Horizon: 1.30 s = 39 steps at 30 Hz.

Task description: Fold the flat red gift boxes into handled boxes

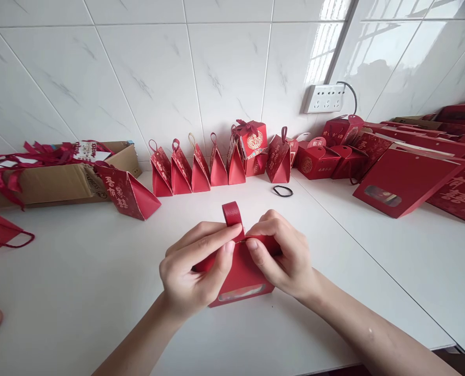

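Upright on the white table, a red gift box (240,269) with a clear window low on its front stands between my hands. A red strap handle (232,213) loops up from its top edge. My left hand (201,261) pinches the top at the base of the strap, fingers over the back and thumb in front. With thumb and forefinger, my right hand (281,253) pinches the same top edge just to the right. The box's back and the spot under my fingertips are hidden.
Along the tiled wall stand several small red boxes (181,172) with loops. A black hair tie (282,191) lies before them. Left is a cardboard box (48,183) with ribbons; right, a stack of flat red boxes (407,175). A power strip (325,98) hangs on the wall.
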Each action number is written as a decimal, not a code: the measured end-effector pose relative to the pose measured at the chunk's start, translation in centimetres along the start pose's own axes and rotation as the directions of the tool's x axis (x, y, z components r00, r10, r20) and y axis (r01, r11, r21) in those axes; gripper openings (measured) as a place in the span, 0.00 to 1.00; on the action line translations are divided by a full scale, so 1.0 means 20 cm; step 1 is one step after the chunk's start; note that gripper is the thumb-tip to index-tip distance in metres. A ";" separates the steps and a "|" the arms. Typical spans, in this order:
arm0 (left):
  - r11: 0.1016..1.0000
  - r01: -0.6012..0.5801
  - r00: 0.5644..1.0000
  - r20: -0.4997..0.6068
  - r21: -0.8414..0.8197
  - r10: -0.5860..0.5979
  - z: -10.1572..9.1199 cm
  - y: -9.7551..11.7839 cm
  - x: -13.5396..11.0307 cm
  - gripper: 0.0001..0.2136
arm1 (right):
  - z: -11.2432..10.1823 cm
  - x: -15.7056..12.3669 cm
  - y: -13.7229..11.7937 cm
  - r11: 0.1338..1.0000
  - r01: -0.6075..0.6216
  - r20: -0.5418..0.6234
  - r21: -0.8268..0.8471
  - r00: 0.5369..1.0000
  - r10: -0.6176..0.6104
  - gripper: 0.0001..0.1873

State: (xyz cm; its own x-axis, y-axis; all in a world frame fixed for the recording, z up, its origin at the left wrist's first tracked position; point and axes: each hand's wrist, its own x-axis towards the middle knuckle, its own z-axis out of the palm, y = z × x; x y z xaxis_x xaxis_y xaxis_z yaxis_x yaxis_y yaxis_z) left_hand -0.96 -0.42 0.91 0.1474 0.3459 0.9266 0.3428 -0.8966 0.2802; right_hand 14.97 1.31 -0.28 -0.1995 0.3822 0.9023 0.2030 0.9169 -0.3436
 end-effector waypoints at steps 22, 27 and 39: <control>0.997 0.005 1.000 0.002 0.072 -0.005 0.00 0.00 0.00 0.21 | 0.00 0.00 0.00 1.000 -0.018 -0.011 -0.012 1.000 0.018 0.07; 0.997 0.004 1.000 0.003 0.071 -0.004 0.00 0.00 0.00 0.21 | 0.00 0.01 0.00 1.000 -0.019 -0.013 -0.019 1.000 0.018 0.07; 0.996 0.011 1.000 -0.003 0.088 -0.011 0.00 0.01 0.00 0.21 | 0.00 0.01 -0.01 0.999 -0.042 -0.014 -0.014 0.999 0.042 0.07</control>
State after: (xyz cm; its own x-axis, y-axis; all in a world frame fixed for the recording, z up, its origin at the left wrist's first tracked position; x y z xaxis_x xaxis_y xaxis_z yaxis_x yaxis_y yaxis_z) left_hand -0.95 -0.53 1.00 0.1407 0.3546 0.9244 0.4249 -0.8649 0.2670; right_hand 14.90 1.22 -0.12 -0.1771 0.4190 0.8905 0.2243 0.8982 -0.3780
